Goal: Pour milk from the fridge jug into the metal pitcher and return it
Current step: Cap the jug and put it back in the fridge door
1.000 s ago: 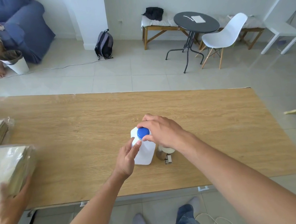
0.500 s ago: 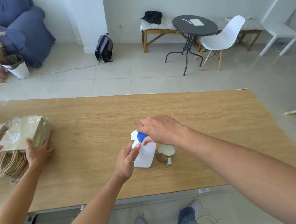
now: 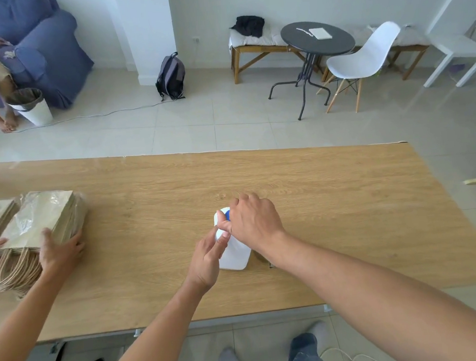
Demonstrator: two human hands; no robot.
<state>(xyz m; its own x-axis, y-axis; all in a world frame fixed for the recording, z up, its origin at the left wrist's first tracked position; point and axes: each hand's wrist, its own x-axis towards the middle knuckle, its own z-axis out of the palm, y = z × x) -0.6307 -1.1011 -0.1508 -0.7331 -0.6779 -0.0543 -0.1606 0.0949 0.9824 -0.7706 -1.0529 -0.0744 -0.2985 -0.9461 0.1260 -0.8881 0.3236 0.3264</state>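
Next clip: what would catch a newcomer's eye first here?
Both hands meet at the table's middle: the right hand covers the blue cap of a white milk jug, and the left hand steadies its side. At the table's left edge, another person's hand rests on a stack of paper bags.

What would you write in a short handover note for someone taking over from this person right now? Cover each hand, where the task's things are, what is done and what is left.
Right hand: closed over the blue cap of the milk jug.
Left hand: fingers steadying the jug's side.
Jug: upright near the middle of the wooden table.
Metal pitcher: just right of the jug, mostly hidden under the right wrist; its contents cannot be seen now.
Done: jug and pitcher are side by side.
Left: whether the cap is going on or coming off is unclear, so check the pitcher, then return the jug.
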